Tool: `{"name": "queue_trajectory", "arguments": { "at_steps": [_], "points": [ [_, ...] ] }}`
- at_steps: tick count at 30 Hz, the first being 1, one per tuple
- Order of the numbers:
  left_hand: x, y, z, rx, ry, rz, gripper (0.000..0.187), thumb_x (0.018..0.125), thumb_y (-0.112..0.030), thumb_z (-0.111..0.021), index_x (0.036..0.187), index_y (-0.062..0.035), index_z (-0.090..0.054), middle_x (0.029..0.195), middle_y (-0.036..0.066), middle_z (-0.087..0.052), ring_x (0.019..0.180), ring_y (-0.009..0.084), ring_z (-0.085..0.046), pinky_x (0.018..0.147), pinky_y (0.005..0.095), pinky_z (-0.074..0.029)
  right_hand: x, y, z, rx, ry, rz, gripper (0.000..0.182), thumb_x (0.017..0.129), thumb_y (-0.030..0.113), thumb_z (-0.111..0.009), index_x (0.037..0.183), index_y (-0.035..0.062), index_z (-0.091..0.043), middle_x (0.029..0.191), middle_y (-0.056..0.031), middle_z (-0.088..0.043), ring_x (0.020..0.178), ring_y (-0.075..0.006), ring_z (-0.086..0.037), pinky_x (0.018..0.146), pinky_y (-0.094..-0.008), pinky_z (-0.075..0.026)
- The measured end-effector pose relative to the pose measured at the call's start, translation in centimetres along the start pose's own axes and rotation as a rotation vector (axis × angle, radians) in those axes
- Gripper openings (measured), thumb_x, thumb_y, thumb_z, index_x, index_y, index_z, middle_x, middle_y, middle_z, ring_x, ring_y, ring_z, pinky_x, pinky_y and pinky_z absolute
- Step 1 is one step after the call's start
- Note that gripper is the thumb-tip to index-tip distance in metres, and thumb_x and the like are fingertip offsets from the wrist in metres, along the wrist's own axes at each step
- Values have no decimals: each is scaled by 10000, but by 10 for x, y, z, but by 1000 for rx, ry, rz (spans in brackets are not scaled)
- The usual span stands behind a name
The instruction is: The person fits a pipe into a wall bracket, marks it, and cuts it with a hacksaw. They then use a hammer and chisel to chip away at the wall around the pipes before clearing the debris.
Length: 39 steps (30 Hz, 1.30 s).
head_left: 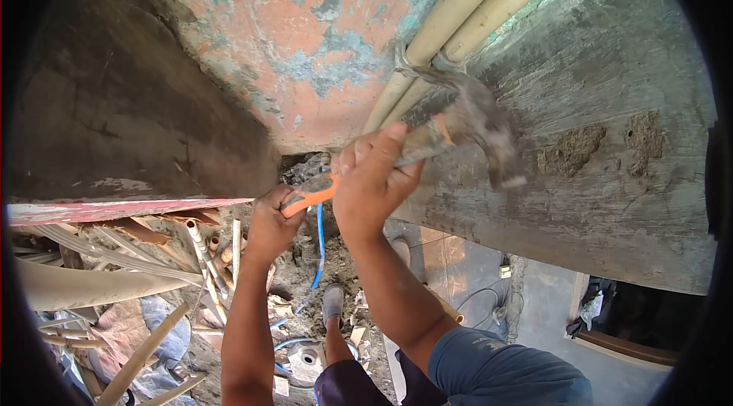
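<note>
Both hands grip one claw hammer [482, 114], its head dirty grey and slightly blurred, its handle orange and dark. My left hand [273, 227] is wrapped round the end of the handle. Further up, nearer the head, my right hand [372, 186] closes round it with the thumb along the handle. The curved claw reaches up to two cream pipes [467, 3] and overlaps them in this view, close to a pipe strap [449, 62]. Behind the pipes is a wall of peeling pink and blue-green paint [305, 32].
A grey plastered wall [611, 85] with rough patches stands on the right, a dark panel [130, 93] on the left. Below lie loose pipes [145, 352], rubble and a blue hose [319, 245]. A framed dark opening [641, 322] shows at lower right.
</note>
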<state>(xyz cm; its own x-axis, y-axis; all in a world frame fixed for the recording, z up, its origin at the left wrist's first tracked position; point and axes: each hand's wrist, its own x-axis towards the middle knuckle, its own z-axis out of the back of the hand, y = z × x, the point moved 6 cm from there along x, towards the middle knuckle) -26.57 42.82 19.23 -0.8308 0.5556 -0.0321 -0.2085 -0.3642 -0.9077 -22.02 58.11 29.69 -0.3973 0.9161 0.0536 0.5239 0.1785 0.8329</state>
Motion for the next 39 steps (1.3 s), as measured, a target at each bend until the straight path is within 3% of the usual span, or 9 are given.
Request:
{"name": "queue_trajectory", "arguments": {
  "at_steps": [8, 12, 14, 17, 25, 28, 30, 35, 39],
  "points": [
    [12, -11, 21, 119, -56, -29, 126, 754, -72, -682, 793, 25, -611, 671, 196, -576, 555, 281, -543, 563, 358, -448, 3, -11, -9, 46, 7, -58, 378, 1001, 324, -485, 717, 133, -322, 521, 41, -313, 416, -82, -333, 391, -272, -315],
    [17, -16, 23, 142, -61, -157, 183, 766, -118, -683, 843, 36, -621, 628, 170, -560, 553, 140, -503, 546, 316, -426, 6, -15, -4, 147, -19, -54, 255, 1001, 256, -480, 831, 110, -357, 548, 43, -338, 427, -67, -342, 390, -259, -308],
    [9, 11, 23, 186, -45, 39, 127, 746, -60, -679, 805, 24, -605, 685, 210, -585, 601, 345, -584, 574, 377, -456, 2, -35, 0, 108, -13, -89, 326, 999, 311, -490, 771, 133, -339, 535, 40, -325, 415, -82, -345, 379, -274, -306],
    [-15, 41, 22, 127, -33, 176, 132, 734, -54, -684, 800, 25, -602, 687, 207, -591, 619, 366, -585, 579, 387, -457, -10, -67, 0, 13, 3, -243, 288, 985, 318, -518, 831, 139, -352, 555, 35, -353, 420, -82, -356, 376, -268, -302],
    [15, -16, 25, 81, -25, -118, 118, 726, -45, -682, 819, -8, -621, 690, 200, -595, 644, 370, -599, 581, 380, -465, -12, -3, -1, 134, -43, -13, 322, 988, 312, -506, 784, 104, -369, 565, 29, -355, 439, -78, -348, 399, -262, -319],
    [0, 53, 26, 244, -2, 187, 125, 732, -54, -681, 832, -1, -626, 694, 202, -601, 652, 361, -610, 588, 379, -470, -3, -55, 3, 139, -116, -129, 376, 979, 362, -526, 734, 122, -372, 537, 33, -331, 412, -82, -334, 373, -268, -295],
    [-16, 57, 24, 140, -27, 139, 144, 732, -48, -668, 857, 10, -625, 693, 201, -600, 642, 340, -610, 606, 377, -475, -17, -71, -2, -1, -72, -256, 335, 978, 342, -535, 781, 118, -382, 530, 34, -323, 409, -83, -324, 373, -273, -297],
    [7, 4, 16, 46, -18, -107, 118, 736, -31, -668, 829, 8, -607, 704, 191, -597, 613, 348, -576, 579, 376, -456, -20, -10, -4, 27, -9, 18, 251, 990, 274, -509, 848, 121, -369, 540, 34, -338, 413, -83, -331, 377, -264, -306],
    [23, 14, 7, 7, 56, -10, 108, 752, -47, -657, 805, 15, -586, 656, 187, -561, 577, 322, -553, 568, 367, -447, -6, -31, -7, 51, 6, -2, 217, 995, 181, -474, 851, 59, -366, 573, 18, -387, 451, -60, -353, 405, -234, -312]
  ]
}}
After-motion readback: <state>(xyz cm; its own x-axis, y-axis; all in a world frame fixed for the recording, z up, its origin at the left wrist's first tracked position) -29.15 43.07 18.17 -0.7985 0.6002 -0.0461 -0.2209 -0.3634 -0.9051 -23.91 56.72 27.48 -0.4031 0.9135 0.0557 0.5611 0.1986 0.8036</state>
